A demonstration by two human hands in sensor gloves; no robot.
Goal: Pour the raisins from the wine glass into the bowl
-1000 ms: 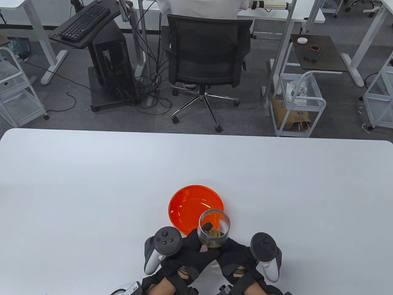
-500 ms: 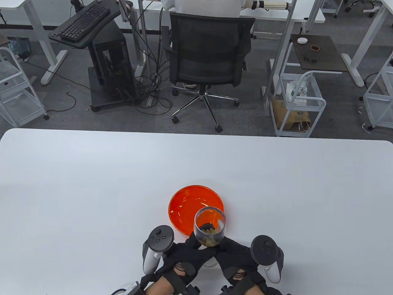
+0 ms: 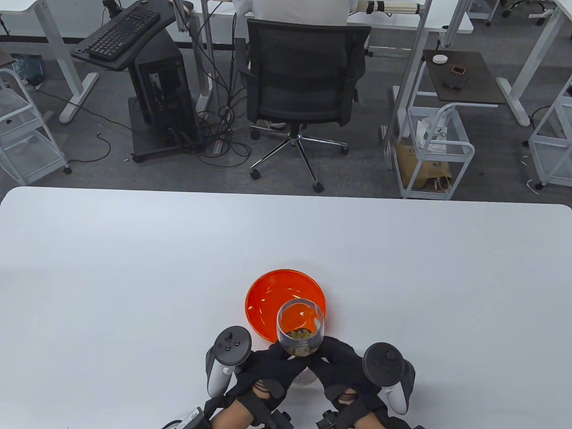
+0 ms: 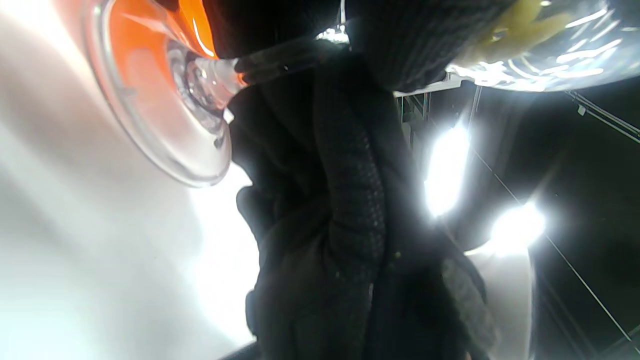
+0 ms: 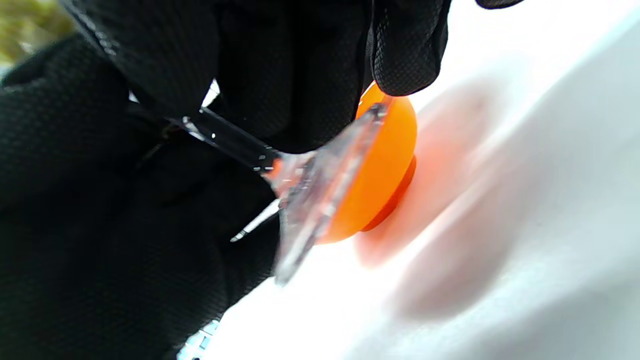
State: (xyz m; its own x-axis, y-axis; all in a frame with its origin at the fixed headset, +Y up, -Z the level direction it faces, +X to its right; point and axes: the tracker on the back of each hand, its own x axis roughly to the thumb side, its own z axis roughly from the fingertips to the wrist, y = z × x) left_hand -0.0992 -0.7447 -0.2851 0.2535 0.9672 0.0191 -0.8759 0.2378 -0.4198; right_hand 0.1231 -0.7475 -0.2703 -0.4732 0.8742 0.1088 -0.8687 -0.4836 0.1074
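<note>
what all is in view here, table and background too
bowl: 1, clear orange, on the table just beyond the glass
glass: 1, clear, held above the table by both hands, rim overlapping the bowl's near edge in the table view
raisins: small heap, yellowish green, in the glass
table: 1, white
chair: 1, black mesh, on the floor beyond the table
keyboard: 1, black, on a dark stand at far left
carts: several, white wire, at both sides of the floor
trackers: 2, dark grey and white, one on each hand
hands: 2, black gloves; left hand and right hand both grip the glass around its stem
</note>
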